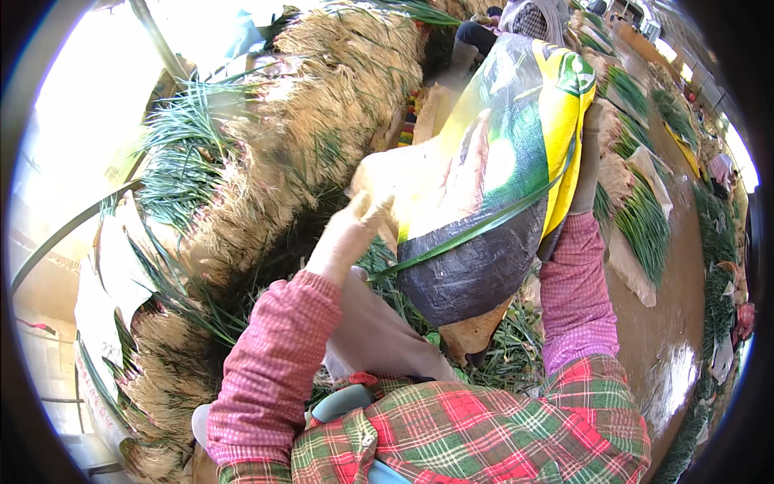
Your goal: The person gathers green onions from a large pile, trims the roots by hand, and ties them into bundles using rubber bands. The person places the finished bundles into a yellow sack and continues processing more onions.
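Observation:
A printed woven plastic sheet (484,199) in yellow, green and black rises in front of me, with brown backing showing at its lower corner. My left hand (347,233) is at its pale, glare-washed left edge, thumb and forefinger apart; whether they pinch it is not clear. Along the raised right edge, my right hand (589,145) in a grey covering grips the sheet, its fingers mostly hidden behind it. A long green leaf (471,233) lies across the sheet. Beneath are my trouser leg (381,333) and loose green leaves (514,357).
Bundled green onions with pale roots (338,78) are heaped along the left. More bundles (641,224) lie on brown sheets at right, beside the wet-looking floor (665,339). Another person (532,18) sits at the top. A curved pole (72,236) crosses the far left.

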Available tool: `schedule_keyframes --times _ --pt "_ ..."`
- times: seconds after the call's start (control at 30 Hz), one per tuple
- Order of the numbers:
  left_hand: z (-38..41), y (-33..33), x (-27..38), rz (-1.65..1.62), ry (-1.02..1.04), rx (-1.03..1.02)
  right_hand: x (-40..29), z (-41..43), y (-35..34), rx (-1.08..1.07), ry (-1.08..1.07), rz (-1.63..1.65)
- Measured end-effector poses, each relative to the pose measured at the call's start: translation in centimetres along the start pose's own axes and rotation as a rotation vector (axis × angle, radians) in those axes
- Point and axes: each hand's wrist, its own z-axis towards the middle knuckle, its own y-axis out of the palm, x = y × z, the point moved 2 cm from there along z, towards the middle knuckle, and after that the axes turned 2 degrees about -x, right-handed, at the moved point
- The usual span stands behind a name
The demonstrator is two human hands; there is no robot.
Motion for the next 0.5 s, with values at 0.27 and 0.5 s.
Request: schedule_keyframes --times 0.27,0.5 --pt "-1.3 1.7 1.9 -0.786 0.105 -0.044 -1.7 4.0 -2.1 0.045 -0.202 -0.793" --pt "-3.3 -19.0 4.5 -0.612 0.459 0.849 6.0 3.9 -6.3 -0.183 0.13 -0.488"
